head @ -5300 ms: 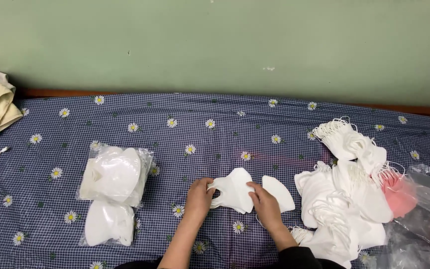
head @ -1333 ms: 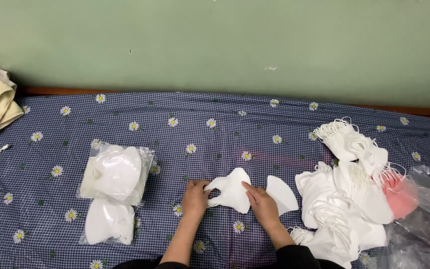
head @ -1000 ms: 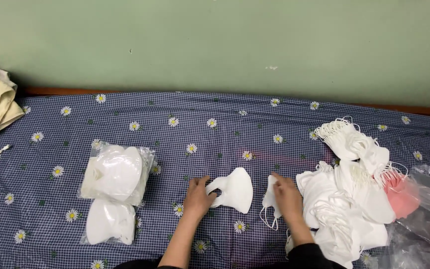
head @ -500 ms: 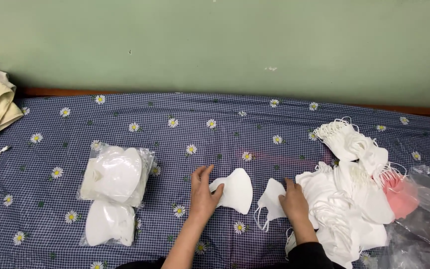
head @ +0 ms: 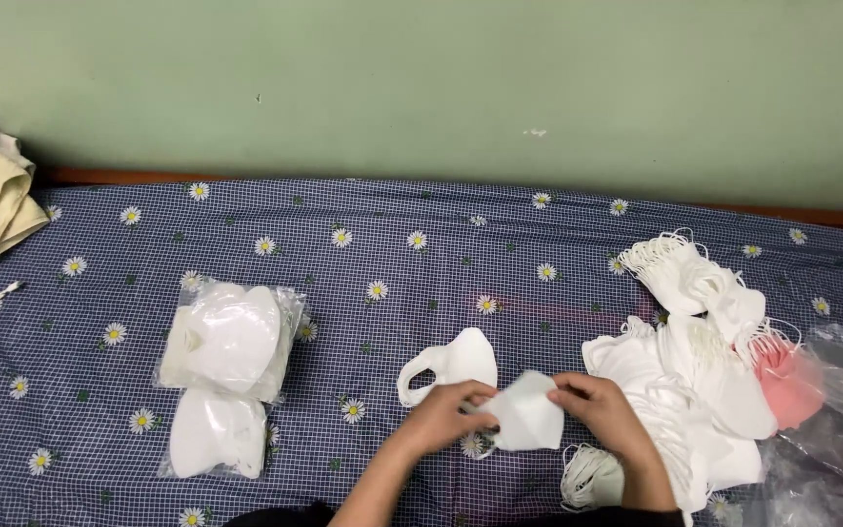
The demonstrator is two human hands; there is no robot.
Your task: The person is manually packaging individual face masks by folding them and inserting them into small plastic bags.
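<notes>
Both hands, left hand point(head: 446, 415) and right hand point(head: 597, 410), pinch one white mask point(head: 527, 415). Another mask point(head: 451, 363) lies at 11 o'clock, the pile point(head: 695, 390) at 3.

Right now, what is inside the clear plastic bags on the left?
Both clear plastic bags hold white masks, stacked. How many are in each cannot be seen: the top ones cover the rest.
</notes>
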